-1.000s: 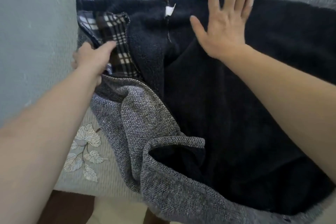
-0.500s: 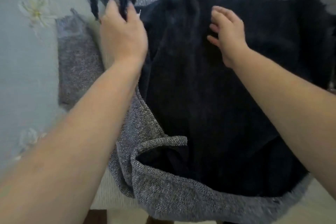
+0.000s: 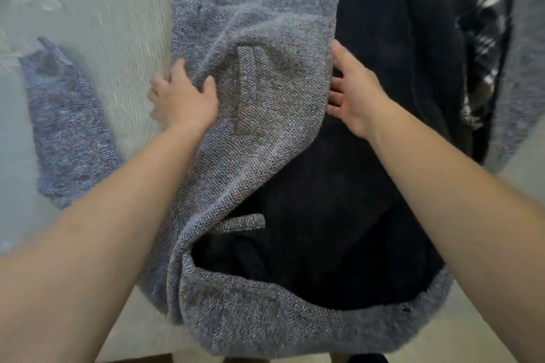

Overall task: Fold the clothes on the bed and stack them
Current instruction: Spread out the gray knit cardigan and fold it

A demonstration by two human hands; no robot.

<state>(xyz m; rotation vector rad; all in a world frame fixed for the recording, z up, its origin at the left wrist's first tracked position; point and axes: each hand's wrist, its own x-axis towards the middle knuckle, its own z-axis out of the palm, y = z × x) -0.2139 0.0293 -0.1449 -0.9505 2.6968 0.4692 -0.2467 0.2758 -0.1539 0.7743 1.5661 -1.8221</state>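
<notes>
Blurred grey jacket (image 3: 265, 97) on bed (image 3: 118, 23), far edge cut off, left hand (image 3: 182, 97) clutching its folded panel, right hand (image 3: 354, 91) pinching panel edge, fingertips tucked beneath, dark lining (image 3: 324, 215) exposed

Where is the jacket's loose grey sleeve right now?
In the head view, the grey sleeve lies on the pale bedsheet at the far left, apart from the left hand, which is at the edge of the folded grey front panel.

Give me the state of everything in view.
Jacket: partly folded, one grey side laid over its dark lining.
Sleeve: stretched out flat on the bed.
Left hand: grips the jacket's folded side.
Right hand: pinches that side's edge.
</notes>
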